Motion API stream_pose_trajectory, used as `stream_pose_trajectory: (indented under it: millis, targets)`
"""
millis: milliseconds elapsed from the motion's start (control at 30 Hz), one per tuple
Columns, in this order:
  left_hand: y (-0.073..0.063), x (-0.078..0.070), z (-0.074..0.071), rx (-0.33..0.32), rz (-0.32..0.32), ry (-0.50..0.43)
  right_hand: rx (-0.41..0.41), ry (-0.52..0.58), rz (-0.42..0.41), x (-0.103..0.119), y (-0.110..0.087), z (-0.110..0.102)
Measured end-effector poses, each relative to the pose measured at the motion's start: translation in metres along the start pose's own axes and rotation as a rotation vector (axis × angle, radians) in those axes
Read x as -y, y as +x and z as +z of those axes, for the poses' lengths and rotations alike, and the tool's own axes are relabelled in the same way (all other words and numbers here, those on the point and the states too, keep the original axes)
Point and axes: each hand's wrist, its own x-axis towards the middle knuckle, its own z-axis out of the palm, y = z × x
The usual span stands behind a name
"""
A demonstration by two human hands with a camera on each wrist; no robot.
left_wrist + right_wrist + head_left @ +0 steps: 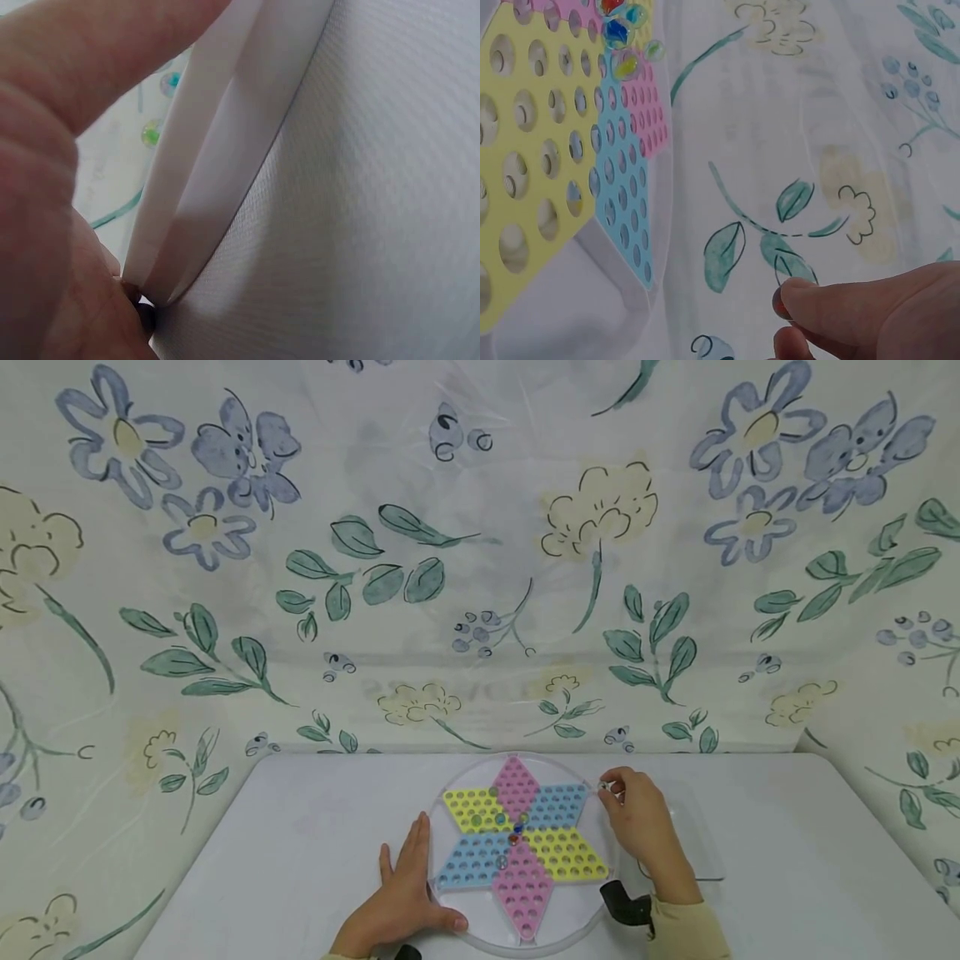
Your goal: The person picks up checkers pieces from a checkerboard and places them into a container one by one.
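Observation:
A round white Chinese checkers board [573,914], with a pink, yellow and blue star full of holes, lies on the table. Several glass marbles sit around the star's centre, among them a blue marble [518,828] and a red marble [513,840]. My left hand [401,893] rests against the board's left rim, fingers straight and thumb along the near edge. The board's white side wall [202,157] shows beside that hand in the left wrist view. Beyond the board's right edge, my right hand [637,814] pinches a small glassy marble [604,787] between thumb and fingertip, mostly hidden by them.
A clear flat plastic container [708,878] lies on the white table [285,852], partly behind the right forearm. A black wrist mount [626,906] sits by the right sleeve, close to the board's rim. A flower-printed cloth [495,635] hangs behind the table.

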Motion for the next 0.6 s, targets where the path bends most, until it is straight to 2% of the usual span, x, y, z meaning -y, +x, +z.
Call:
stream_pose_trajectory:
  millis: [200, 600]
  targets:
    - [0.0006, 0.0002, 0.0004, -0.002, -0.005, -0.007, -0.004, 0.004, -0.012, -0.0033, 0.001, -0.0035]
    - [0.0034, 0.0021, 0.0023, -0.006, -0.016, -0.023, -0.01, -0.019, 0.037, -0.0083, 0.0024, -0.0074]
